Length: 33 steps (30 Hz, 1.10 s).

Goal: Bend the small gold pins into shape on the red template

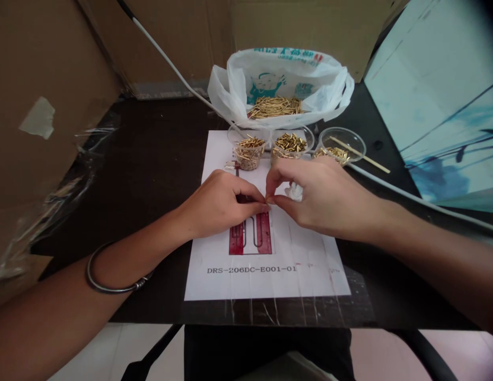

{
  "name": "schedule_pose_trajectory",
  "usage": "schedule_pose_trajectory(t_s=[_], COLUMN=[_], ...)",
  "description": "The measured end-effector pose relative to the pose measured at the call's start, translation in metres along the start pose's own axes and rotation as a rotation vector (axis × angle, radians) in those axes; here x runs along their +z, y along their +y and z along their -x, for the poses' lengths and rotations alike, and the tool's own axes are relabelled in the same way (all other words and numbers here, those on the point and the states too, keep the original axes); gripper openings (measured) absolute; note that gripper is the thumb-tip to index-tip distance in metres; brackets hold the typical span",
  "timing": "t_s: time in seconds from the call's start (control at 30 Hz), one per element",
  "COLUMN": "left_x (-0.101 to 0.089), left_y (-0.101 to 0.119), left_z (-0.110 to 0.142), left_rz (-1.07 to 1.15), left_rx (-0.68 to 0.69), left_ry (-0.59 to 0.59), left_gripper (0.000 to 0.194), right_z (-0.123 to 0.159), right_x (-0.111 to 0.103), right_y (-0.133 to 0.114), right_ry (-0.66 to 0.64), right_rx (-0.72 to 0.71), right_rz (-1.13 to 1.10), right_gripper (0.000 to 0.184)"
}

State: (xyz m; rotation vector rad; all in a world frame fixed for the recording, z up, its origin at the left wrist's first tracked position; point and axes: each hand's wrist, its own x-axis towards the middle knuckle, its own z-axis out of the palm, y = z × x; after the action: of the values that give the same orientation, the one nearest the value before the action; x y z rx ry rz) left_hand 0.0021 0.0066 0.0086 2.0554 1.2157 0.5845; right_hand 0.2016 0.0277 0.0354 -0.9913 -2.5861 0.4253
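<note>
My left hand (226, 203) and my right hand (317, 193) meet fingertip to fingertip over a printed sheet (310, 270). Both pinch at the same spot; whatever lies between the fingertips is too small to name. Beneath them the sheet shows a red and white diagram (264, 241) and the text "DRS-206DC-E001-01". Just beyond my hands stand clear plastic cups: the left cup (248, 156) and the middle cup (292, 145) hold small brass-coloured pins, and the right cup (337, 153), partly hidden by my right hand, holds similar pieces. A crumpled white wad (294, 191) shows beside my right fingers.
Behind the cups, a white plastic bag (329, 100) lies open with many long gold-coloured pins (276, 107) inside. A thin wooden stick (375, 164) leans across the right cup. A white cable (170, 63) crosses the dark table (151, 137). Cardboard (175, 42) walls the back.
</note>
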Motion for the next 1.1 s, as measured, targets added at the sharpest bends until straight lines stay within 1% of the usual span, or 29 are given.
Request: schedule_pose_trajectory(t_s=[0.17, 0.3, 0.4, 0.63, 0.7, 0.87, 1.1], left_x=[0.0002, -0.0005, -0.0004, -0.0013, -0.0032, -0.0074, -0.0058], left_y=[0.0003, 0.0015, 0.002, 0.0016, 0.001, -0.0007, -0.0034], left_z=[0.0011, 0.0014, 0.0008, -0.0009, -0.0013, -0.0012, -0.0016], left_rz=[-0.001, -0.004, 0.014, 0.099, 0.103, 0.028, -0.011], left_rx=[0.01, 0.011, -0.011, -0.078, -0.067, 0.03, 0.032], left_ry=[0.0, 0.028, 0.03, 0.027, 0.012, -0.077, -0.104], left_gripper=[0.013, 0.017, 0.018, 0.018, 0.018, 0.017, 0.018], right_z=[-0.0004, -0.0011, -0.0017, -0.0004, 0.0002, 0.0013, 0.0033], right_x=[-0.0011, -0.0014, -0.001, -0.0008, -0.0007, 0.0, 0.0013], right_y=[0.0016, 0.0023, 0.0025, 0.0013, -0.0005, -0.0049, -0.0062], right_ry=[-0.003, 0.013, 0.015, 0.019, 0.02, 0.014, -0.009], right_rx=[0.005, 0.021, 0.03, 0.007, -0.001, 0.003, -0.009], right_rz=[-0.023, -0.068, -0.093, -0.072, -0.052, 0.037, 0.138], right_gripper=[0.004, 0.005, 0.006, 0.006, 0.005, 0.004, 0.008])
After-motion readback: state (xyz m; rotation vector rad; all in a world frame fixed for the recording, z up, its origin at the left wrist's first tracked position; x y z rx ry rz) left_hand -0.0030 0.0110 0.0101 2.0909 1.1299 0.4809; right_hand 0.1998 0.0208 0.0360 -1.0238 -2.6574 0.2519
